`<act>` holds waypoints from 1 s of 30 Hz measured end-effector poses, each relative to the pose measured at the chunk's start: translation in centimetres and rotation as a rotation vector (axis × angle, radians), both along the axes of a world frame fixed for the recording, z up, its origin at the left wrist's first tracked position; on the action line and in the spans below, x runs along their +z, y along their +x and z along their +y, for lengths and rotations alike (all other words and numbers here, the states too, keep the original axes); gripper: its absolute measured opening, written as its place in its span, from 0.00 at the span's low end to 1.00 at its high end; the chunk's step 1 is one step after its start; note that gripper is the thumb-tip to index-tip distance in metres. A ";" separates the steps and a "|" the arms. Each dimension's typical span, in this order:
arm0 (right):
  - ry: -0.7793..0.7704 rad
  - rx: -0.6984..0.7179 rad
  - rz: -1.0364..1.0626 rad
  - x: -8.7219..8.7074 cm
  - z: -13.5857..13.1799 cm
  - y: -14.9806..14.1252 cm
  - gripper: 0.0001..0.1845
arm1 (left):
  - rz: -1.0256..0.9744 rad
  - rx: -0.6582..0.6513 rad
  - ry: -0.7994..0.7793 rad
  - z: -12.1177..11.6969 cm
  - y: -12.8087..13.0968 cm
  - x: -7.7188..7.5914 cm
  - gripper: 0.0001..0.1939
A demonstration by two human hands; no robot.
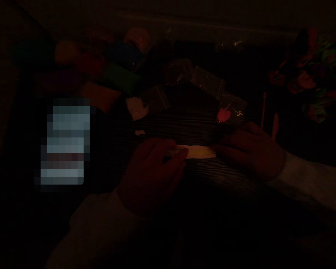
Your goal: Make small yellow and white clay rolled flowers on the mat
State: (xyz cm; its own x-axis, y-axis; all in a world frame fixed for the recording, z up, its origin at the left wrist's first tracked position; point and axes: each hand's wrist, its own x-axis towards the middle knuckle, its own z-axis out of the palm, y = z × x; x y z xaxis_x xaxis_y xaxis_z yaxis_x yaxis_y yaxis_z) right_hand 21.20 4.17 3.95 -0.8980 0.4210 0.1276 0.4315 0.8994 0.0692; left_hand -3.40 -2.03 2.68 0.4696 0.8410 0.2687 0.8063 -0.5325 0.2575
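Note:
The picture is very dark. A pale, flat strip with a yellowish middle (pixel 200 152) lies crosswise on the dark ridged table; it looks like modelling clay. My left hand (pixel 154 173) is closed over its left end, thumb laid along it and fingers bent around it, hiding that end. From the other side, my right hand (pixel 252 151) rests low over the table with fingers stretched out, its fingertips touching the strip's right end. A small pale scrap (pixel 140 132) lies just beyond my left hand.
Bags of coloured material (pixel 121 78) cluster at the back left. A white lump (pixel 137 107) and a pink lump (pixel 223 115) lie with clear bags. A thin stick (pixel 263 110) and a small knife-like tool (pixel 274 125) are right. A blurred-out bright screen-like patch (pixel 64 145) is left; colourful shapes (pixel 305 80) sit far right.

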 end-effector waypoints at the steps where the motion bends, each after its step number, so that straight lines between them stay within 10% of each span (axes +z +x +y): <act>1: -0.005 0.001 0.010 -0.1 0.0 0.0 0.14 | -0.007 -0.013 0.010 0.1 0.5 0.1 0.16; 24: -0.067 -0.016 0.033 0.0 0.0 0.1 0.13 | -0.008 -0.034 0.020 0.5 3.6 -0.4 0.16; 30: -0.119 -0.238 0.103 1.8 -1.4 2.0 0.15 | -0.020 -0.014 -0.009 0.7 3.8 -0.3 0.19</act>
State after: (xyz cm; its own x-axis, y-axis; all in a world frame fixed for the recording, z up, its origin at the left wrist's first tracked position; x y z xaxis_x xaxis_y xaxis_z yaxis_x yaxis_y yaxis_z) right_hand 23.25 2.78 5.70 -0.7573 0.6356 0.1502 0.6305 0.7715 -0.0854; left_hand 0.40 -1.35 2.42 0.4760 0.8367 0.2709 0.7932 -0.5415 0.2787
